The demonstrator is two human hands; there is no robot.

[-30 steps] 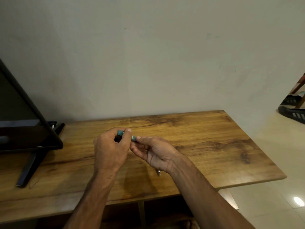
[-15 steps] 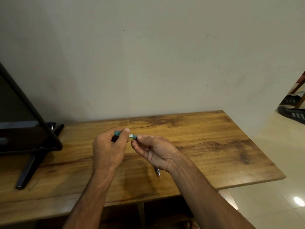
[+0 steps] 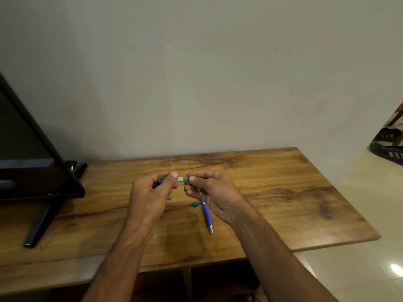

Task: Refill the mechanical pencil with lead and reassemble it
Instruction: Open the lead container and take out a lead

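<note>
A small teal lead case (image 3: pixel 181 179) with a white label is held level above the wooden table (image 3: pixel 272 188). My left hand (image 3: pixel 150 192) pinches its left part between thumb and fingers. My right hand (image 3: pixel 212 191) has its fingertips at the case's right end. A blue mechanical pencil (image 3: pixel 206 216) lies on the table under my right hand, tip pointing toward me. A tiny teal cap (image 3: pixel 195 204) rests on the wood just left of the pencil's upper end.
A black monitor (image 3: pixel 28 158) on a slanted stand occupies the table's left end. The table's right edge (image 3: pixel 340 192) drops to a tiled floor. A plain wall rises behind. Dark shoes (image 3: pixel 388 151) lie on the floor far right.
My hands have shifted slightly apart, exposing more of the lead case between them. The pencil and the small teal cap on the table have come into view under my right hand.
</note>
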